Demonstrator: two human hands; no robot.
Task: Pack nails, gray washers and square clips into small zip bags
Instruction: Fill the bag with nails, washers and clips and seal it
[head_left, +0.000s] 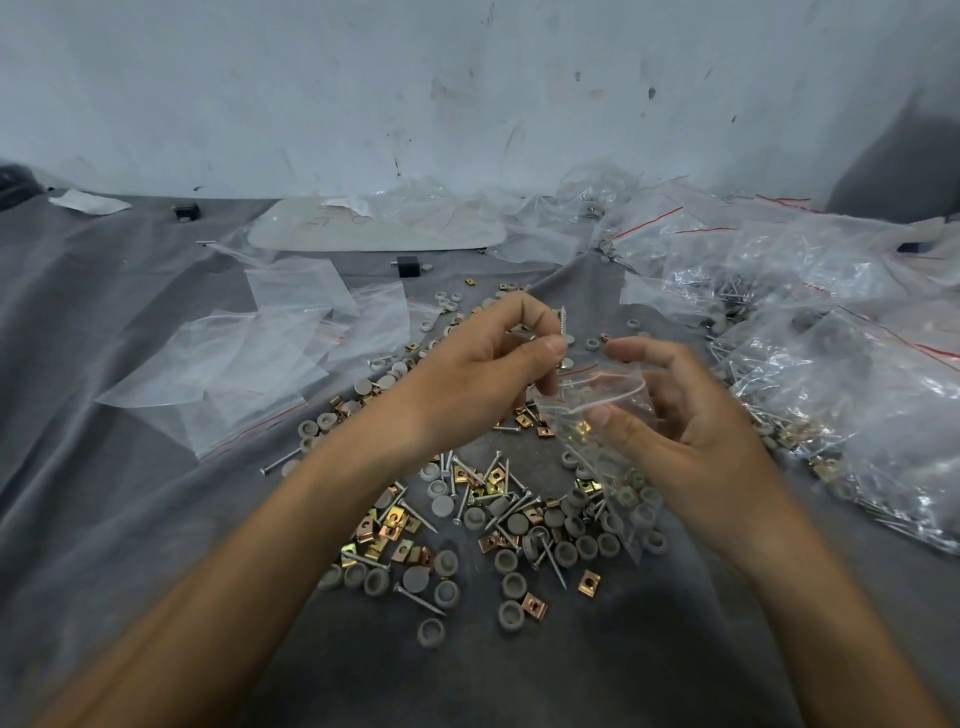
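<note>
My left hand (488, 364) pinches a few nails (563, 332) upright, their tips down at the mouth of a small zip bag (597, 410). My right hand (680, 421) holds that bag open by its rim; brass square clips and gray washers show inside it. Below both hands a loose pile spreads over the gray cloth: gray washers (511, 561), brass square clips (392, 519) and nails (418, 600).
Empty zip bags (260, 358) lie flat to the left. Filled bags (810, 332) with red zip lines are heaped at the right. A white plastic sheet (374, 228) and two small black blocks (408, 266) sit near the scuffed wall.
</note>
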